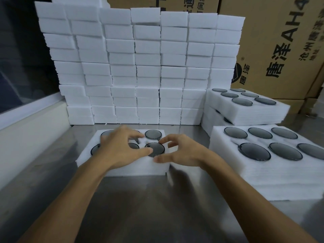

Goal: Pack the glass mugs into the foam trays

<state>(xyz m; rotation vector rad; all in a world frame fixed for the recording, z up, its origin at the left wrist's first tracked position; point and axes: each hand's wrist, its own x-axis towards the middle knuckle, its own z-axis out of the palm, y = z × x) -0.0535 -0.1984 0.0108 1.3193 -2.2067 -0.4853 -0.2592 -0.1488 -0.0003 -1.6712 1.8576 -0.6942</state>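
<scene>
Foam everywhere here: a white foam tray [122, 165] is lying flat on the steel surface [140, 199] right in front of the person, with six round pockets in two rows, each showing the dark grey disc of a glass mug [153, 134] seated in it. The left hand [119, 148] is hovering over the middle of the tray, fingers spread and loosely bent, covering the centre pockets; whether the fingertips are touching glass I cannot tell, as they are blurred. The right hand [182, 151] is sitting at the tray's near right corner, fingers curled and parted in an open claw, thumb lying along the foam edge, gripping nothing. Between the two hands the near-right mug [155, 148] is showing plainly.

To the right, a filled tray [245, 165] is resting on a low stack, six mugs in it, and behind that another filled tray [245, 109] is sitting tilted on more foam. A tall wall of foam blocks [140, 67] is standing at the back, with cardboard boxes [280, 41] behind it.
</scene>
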